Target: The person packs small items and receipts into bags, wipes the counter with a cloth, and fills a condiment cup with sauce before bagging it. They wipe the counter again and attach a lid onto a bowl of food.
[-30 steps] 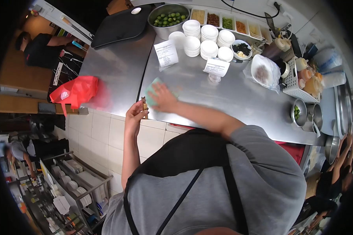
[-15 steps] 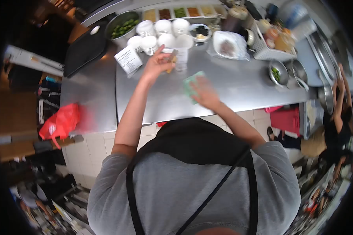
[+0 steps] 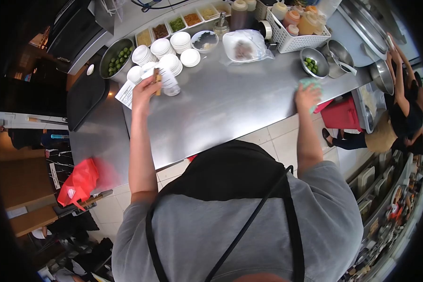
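My left hand (image 3: 143, 95) is closed on a small brown and tan object (image 3: 158, 83) whose kind I cannot make out, raised over the steel counter (image 3: 221, 105). Just beyond the fingers are a white printed slip (image 3: 168, 79) and a clear plastic cup (image 3: 172, 90). Another printed slip (image 3: 124, 95) lies left of that hand. My right hand (image 3: 307, 98) presses a light green cloth (image 3: 310, 83) onto the counter near its right front edge. A metal bowl of green limes (image 3: 310, 67) stands just beyond the cloth.
Stacked white tubs (image 3: 160, 47) and a large pot of limes (image 3: 109, 70) stand at the back left. Behind are topping trays (image 3: 176, 23), a bagged white container (image 3: 243, 45) and a bottle basket (image 3: 291, 43). A red bag (image 3: 82, 181) hangs left; a co-worker (image 3: 402, 110) stands right.
My right hand has swept the green cloth rightward along the counter toward the bowl of limes. My left hand still holds the brown object, and the whole view has shifted.
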Demonstrator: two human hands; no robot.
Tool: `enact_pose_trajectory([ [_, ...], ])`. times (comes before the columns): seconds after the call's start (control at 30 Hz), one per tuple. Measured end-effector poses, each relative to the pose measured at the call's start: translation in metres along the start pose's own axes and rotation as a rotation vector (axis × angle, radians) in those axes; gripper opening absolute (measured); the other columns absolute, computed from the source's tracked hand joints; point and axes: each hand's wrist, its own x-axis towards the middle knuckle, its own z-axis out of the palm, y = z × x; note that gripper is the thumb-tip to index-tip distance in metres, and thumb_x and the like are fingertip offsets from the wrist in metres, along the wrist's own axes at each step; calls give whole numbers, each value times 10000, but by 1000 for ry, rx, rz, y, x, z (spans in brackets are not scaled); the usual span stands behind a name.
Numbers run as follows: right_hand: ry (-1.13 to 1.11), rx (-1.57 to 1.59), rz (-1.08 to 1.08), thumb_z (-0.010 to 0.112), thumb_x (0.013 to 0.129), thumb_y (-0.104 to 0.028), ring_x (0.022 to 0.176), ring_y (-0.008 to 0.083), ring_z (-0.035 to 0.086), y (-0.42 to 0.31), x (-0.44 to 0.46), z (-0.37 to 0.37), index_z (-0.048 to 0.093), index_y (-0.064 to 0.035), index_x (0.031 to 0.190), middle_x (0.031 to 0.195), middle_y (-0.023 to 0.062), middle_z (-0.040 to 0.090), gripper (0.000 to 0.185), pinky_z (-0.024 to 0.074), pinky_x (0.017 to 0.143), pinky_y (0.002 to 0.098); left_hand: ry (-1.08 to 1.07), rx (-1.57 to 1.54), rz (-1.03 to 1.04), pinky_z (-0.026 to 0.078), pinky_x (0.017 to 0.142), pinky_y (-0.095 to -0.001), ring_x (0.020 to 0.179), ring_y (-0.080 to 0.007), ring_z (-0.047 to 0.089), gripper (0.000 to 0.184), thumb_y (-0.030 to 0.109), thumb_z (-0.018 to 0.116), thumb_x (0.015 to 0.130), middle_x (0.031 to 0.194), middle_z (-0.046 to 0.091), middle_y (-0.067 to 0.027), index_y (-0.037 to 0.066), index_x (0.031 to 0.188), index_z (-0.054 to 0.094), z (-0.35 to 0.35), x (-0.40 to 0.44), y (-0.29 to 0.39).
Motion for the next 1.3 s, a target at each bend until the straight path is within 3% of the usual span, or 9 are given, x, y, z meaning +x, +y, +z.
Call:
enact_pose_trajectory([
  [0.2, 95, 292, -726, 445, 788, -532, 1257, 386, 220, -139, -104, -34, 321, -61, 1306, 1337, 227, 284, 711, 150, 1002, 541, 287, 298, 60, 446, 705, -246, 809, -121, 561, 396, 37, 684, 675, 1039, 556, -86, -70, 1034, 555, -25, -14, -17],
  [0.23, -82, 404, -801, 479, 757, -553, 1267, 375, 202, -157, -126, -61, 327, -60, 1303, 1347, 215, 275, 751, 157, 1005, 529, 341, 271, 98, 445, 708, -247, 804, -118, 558, 397, 37, 680, 679, 1051, 545, -86, -75, 1038, 552, -23, -24, -12],
  [0.43, -205, 598, -1701, 424, 810, -499, 1294, 339, 161, -170, -265, -94, 326, -105, 1311, 1378, 168, 243, 645, 115, 1038, 486, 432, 214, 140, 431, 682, -229, 763, -102, 545, 391, 33, 662, 700, 969, 572, -71, -58, 1063, 548, -5, -71, 9],
  [0.53, -181, 726, -1901, 394, 844, -441, 1298, 315, 166, -155, -267, -89, 327, -130, 1312, 1385, 143, 242, 566, 126, 1042, 467, 362, 86, 46, 419, 654, -217, 745, -93, 539, 395, 39, 651, 716, 908, 590, -59, -44, 1085, 539, 13, -80, 4],
  [0.73, -311, 427, -1375, 463, 810, -373, 1230, 307, 307, -122, -125, -84, 421, -160, 1251, 1327, 138, 348, 492, 214, 1006, 463, 263, -126, -10, 409, 677, -234, 769, -95, 533, 369, 49, 644, 730, 913, 591, -48, -42, 1071, 536, 62, -102, -5],
  [0.8, 9, 515, -1115, 467, 796, -335, 1162, 312, 382, -98, -72, -13, 424, -124, 1229, 1256, 156, 414, 483, 277, 978, 423, 227, -187, -25, 403, 693, -238, 784, -101, 534, 329, 44, 640, 736, 919, 592, -51, -27, 1043, 548, 74, -114, -6],
  [1.0, -16, 373, -826, 361, 871, -386, 1284, 310, 206, -9, 5, -3, 304, -150, 1327, 1381, 139, 253, 517, 166, 1027, 478, 232, -273, -96, 407, 690, -235, 794, -114, 544, 271, 37, 628, 748, 893, 592, -55, -6, 1005, 556, 94, -151, -21],
  [1.13, 36, 321, -771, 379, 867, -382, 1282, 318, 205, -3, -54, -22, 306, -129, 1323, 1375, 145, 261, 526, 171, 1024, 484, 246, -307, -164, 429, 719, -250, 814, -137, 548, 286, 34, 620, 755, 920, 574, -69, -20, 1023, 535, 108, -175, -42],
  [1.3, -126, 469, -1224, 452, 834, -348, 1268, 332, 232, 30, -111, -50, 322, -116, 1313, 1361, 159, 282, 548, 216, 1000, 487, 234, -359, -217, 443, 735, -272, 822, -156, 549, 283, 35, 591, 780, 924, 565, -86, -54, 1037, 515, 125, -194, -54],
])
